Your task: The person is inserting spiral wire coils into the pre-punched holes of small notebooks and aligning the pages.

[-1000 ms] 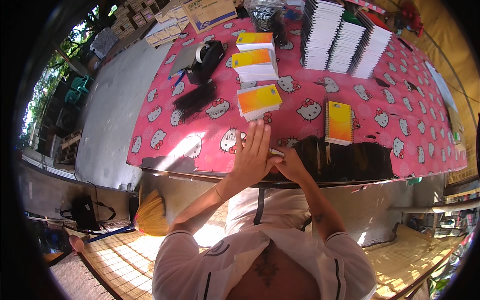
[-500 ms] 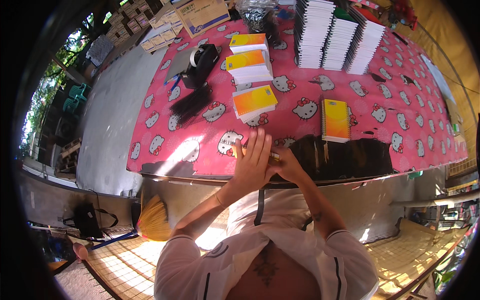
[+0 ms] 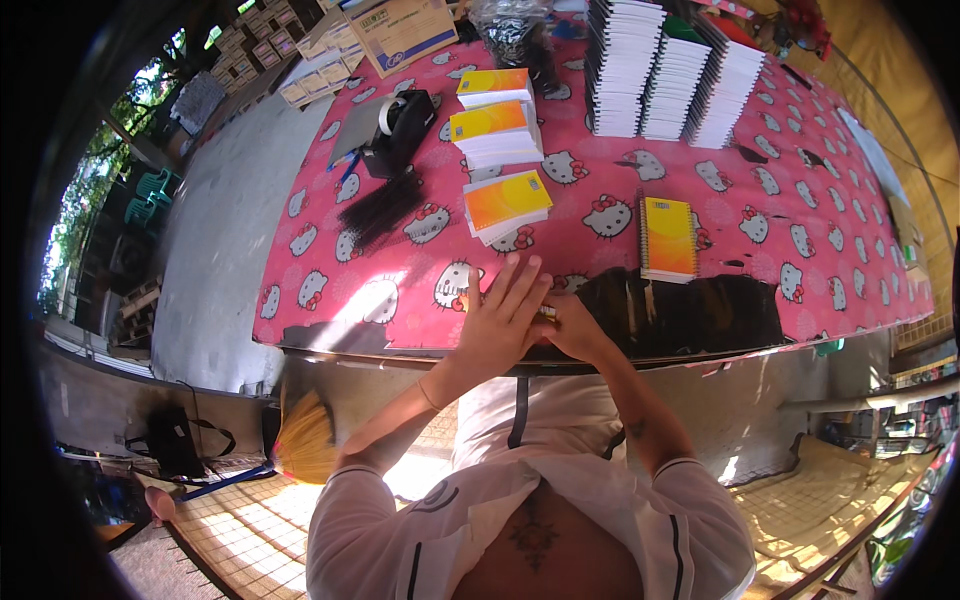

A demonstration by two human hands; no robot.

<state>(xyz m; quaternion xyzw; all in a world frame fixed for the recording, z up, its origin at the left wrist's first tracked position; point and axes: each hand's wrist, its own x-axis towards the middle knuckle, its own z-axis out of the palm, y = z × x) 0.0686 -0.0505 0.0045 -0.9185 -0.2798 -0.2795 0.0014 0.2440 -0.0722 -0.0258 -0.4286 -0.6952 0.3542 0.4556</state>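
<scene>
At the near table edge, my left hand lies palm down across a small yellow-orange notebook, its fingers stretched and a little spread. My right hand is closed around the notebook's right end, with its fingers bent. Most of the notebook is hidden under both hands. Just beyond them lies a loose pile of punched yellow-orange notebook sheets. To the right rests a spiral-bound notebook with the same cover. A heap of black binding coils is at the left.
A black tape dispenser stands behind the coils. Farther back are piles of unbound notebooks, tall stacks of bound notebooks, a plastic bag and a cardboard box. Black tape covers the near table edge.
My left hand's fingers have spread apart slightly over the notebook. My right hand stays at its right end with little movement.
</scene>
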